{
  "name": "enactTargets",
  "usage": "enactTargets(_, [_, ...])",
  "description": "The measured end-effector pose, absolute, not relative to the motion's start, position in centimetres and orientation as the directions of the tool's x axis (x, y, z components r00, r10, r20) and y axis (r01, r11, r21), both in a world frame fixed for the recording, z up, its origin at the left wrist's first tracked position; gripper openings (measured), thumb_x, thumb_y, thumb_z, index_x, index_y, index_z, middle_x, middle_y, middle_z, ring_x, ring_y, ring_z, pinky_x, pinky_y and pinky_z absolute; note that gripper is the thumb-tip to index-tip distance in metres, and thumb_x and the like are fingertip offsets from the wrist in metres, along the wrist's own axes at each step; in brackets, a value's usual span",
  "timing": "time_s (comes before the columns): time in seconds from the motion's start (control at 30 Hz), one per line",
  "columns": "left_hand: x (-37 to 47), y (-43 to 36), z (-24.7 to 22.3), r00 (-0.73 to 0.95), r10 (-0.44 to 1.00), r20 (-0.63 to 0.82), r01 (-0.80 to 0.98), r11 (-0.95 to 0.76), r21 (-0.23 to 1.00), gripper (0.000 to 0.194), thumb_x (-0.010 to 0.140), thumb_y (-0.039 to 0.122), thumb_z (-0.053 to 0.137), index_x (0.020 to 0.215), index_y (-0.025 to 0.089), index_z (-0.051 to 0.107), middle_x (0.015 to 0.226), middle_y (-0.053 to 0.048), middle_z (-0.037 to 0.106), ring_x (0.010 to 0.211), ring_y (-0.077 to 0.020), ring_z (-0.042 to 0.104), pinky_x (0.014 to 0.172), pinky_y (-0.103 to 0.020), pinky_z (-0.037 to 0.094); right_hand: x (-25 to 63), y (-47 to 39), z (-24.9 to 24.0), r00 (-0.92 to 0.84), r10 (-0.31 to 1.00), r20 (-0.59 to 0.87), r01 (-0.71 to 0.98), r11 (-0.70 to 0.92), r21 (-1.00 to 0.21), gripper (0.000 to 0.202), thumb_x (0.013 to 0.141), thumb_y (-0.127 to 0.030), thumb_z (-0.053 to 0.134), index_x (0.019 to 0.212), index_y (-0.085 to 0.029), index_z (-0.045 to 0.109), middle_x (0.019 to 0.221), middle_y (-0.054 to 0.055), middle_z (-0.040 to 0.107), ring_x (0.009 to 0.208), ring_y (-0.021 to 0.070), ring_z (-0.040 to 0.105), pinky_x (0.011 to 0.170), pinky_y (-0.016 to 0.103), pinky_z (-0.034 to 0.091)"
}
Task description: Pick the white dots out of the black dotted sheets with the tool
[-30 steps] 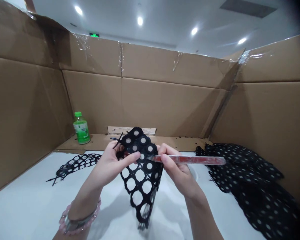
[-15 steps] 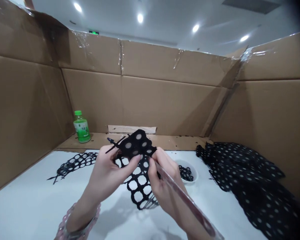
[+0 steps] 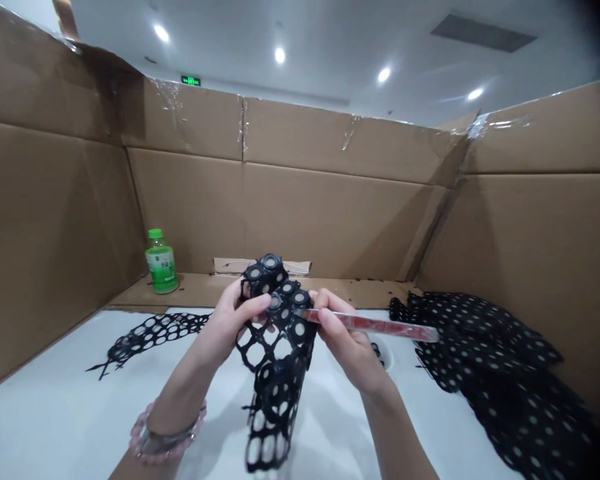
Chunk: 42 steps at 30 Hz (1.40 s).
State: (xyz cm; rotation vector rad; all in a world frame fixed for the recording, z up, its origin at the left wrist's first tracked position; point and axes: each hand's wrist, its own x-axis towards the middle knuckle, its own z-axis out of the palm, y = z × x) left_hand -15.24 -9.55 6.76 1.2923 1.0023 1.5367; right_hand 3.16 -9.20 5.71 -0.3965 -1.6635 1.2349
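Note:
My left hand (image 3: 235,317) is closed on a black mesh strip (image 3: 280,350) with large round holes, thumb on its front. Black rings with pale centres show in its upper part; the lower part hangs down with open holes. My right hand (image 3: 347,340) pinches a flat reddish stick (image 3: 375,323) that looks wrapped in clear plastic. The stick's left tip meets the strip's right side, and its other end points right. Behind my right hand, a white bowl (image 3: 391,360) with black rings (image 3: 377,352) is mostly hidden.
Another black mesh piece (image 3: 153,333) lies on the white table (image 3: 55,400) at left. A large heap of black dotted mesh (image 3: 495,353) covers the right side. A green-capped bottle (image 3: 161,263) stands at the back left. Cardboard walls (image 3: 330,213) enclose the table.
The strip has turned, so its ringed face now shows and its lower end hangs nearer me. The stick has swung from pointing down toward me to nearly level, pointing right.

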Motion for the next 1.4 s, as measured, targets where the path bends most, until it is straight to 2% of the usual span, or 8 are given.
enactTargets(0.17, [-15.3, -10.2, 7.0, -0.159, 0.907, 0.389, 0.066, -0.383, 0.921, 0.045, 0.058, 0.027, 0.085, 0.096, 0.017, 0.062, 0.096, -0.007, 0.075, 0.091, -0.0246, 0.071, 0.077, -0.029, 0.057, 3.3, -9.4, 5.9, -0.472, 0.71, 0.523, -0.165, 0.511, -0.844, 0.029, 0.099, -0.038, 0.04, 0.074, -0.022, 0.038, 0.078, -0.001, 0.04, 0.074, 0.0162, 0.037, 0.071, 0.031, 0.032])
enactTargets(0.4, [-15.0, -11.4, 7.2, -0.176, 0.773, 0.609, 0.333, -0.536, 0.776, 0.035, 0.07, 0.028, 0.077, 0.1, 0.018, 0.063, 0.09, -0.003, 0.074, 0.081, -0.0227, 0.072, 0.067, -0.029, 0.06, 2.5, -10.9, 6.3, -0.416, 0.753, 0.51, 0.077, 0.588, -0.805, 0.024, 0.1, -0.027, 0.036, 0.076, -0.023, 0.034, 0.076, -0.003, 0.04, 0.07, 0.0145, 0.04, 0.068, 0.028, 0.034])
enactTargets(0.57, [-14.3, -12.6, 6.9, -0.192, 0.629, 0.753, 0.503, -0.596, 0.626, 0.026, 0.073, 0.024, 0.075, 0.094, 0.021, 0.06, 0.089, 0.0, 0.071, 0.083, -0.0191, 0.071, 0.072, -0.026, 0.06, 1.0, -12.6, 6.2, -0.333, 0.705, 0.626, 0.343, 0.709, -0.616, 0.023, 0.095, -0.012, 0.036, 0.076, -0.024, 0.029, 0.076, -0.003, 0.037, 0.067, 0.0143, 0.04, 0.063, 0.027, 0.032])
enactTargets(0.67, [-14.5, -12.6, 7.0, -0.225, 0.64, 0.735, 0.452, -0.6, 0.66, 0.03, 0.071, 0.025, 0.077, 0.095, 0.021, 0.059, 0.087, 0.001, 0.072, 0.08, -0.0187, 0.072, 0.07, -0.025, 0.06, 1.3, -12.3, 6.2, -0.315, 0.739, 0.596, 0.299, 0.673, -0.676, 0.023, 0.096, -0.015, 0.037, 0.075, -0.024, 0.03, 0.076, -0.002, 0.039, 0.068, 0.0146, 0.04, 0.064, 0.028, 0.031])
enactTargets(0.77, [-15.3, -12.0, 7.4, -0.31, 0.701, 0.642, 0.328, -0.556, 0.764, 0.038, 0.067, 0.03, 0.08, 0.098, 0.02, 0.059, 0.09, -0.001, 0.074, 0.081, -0.0212, 0.073, 0.07, -0.028, 0.061, 2.6, -11.1, 6.4, -0.473, 0.759, 0.447, 0.049, 0.53, -0.847, 0.025, 0.099, -0.032, 0.039, 0.076, -0.023, 0.037, 0.074, -0.002, 0.042, 0.07, 0.015, 0.04, 0.067, 0.029, 0.032])
enactTargets(1.0, [-16.3, -11.1, 7.3, -0.291, 0.78, 0.554, 0.203, -0.515, 0.832, 0.043, 0.072, 0.037, 0.077, 0.106, 0.02, 0.057, 0.109, -0.007, 0.072, 0.104, -0.0271, 0.069, 0.088, -0.035, 0.058, 2.9, -10.1, 6.3, -0.509, 0.688, 0.517, -0.234, 0.468, -0.852, 0.031, 0.097, -0.04, 0.042, 0.073, -0.022, 0.038, 0.076, -0.001, 0.04, 0.074, 0.0161, 0.037, 0.069, 0.031, 0.029])
enactTargets(1.23, [-15.9, -11.3, 7.0, -0.196, 0.823, 0.532, 0.148, -0.512, 0.846, 0.062, 0.061, 0.033, 0.085, 0.112, 0.019, 0.054, 0.111, -0.008, 0.071, 0.1, -0.0282, 0.071, 0.081, -0.035, 0.062, 2.8, -10.5, 6.2, -0.453, 0.722, 0.523, -0.119, 0.533, -0.838, 0.03, 0.099, -0.035, 0.039, 0.073, -0.022, 0.036, 0.074, -0.003, 0.037, 0.07, 0.0145, 0.036, 0.067, 0.029, 0.031])
enactTargets(1.4, [-15.6, -12.0, 7.1, -0.229, 0.707, 0.669, 0.302, -0.601, 0.739, 0.056, 0.067, 0.027, 0.081, 0.116, 0.023, 0.053, 0.108, -0.004, 0.071, 0.1, -0.0252, 0.071, 0.082, -0.035, 0.063, 2.1, -11.5, 6.3, -0.39, 0.753, 0.53, 0.175, 0.626, -0.76, 0.025, 0.099, -0.026, 0.037, 0.074, -0.023, 0.034, 0.071, -0.004, 0.04, 0.065, 0.0128, 0.04, 0.062, 0.026, 0.032])
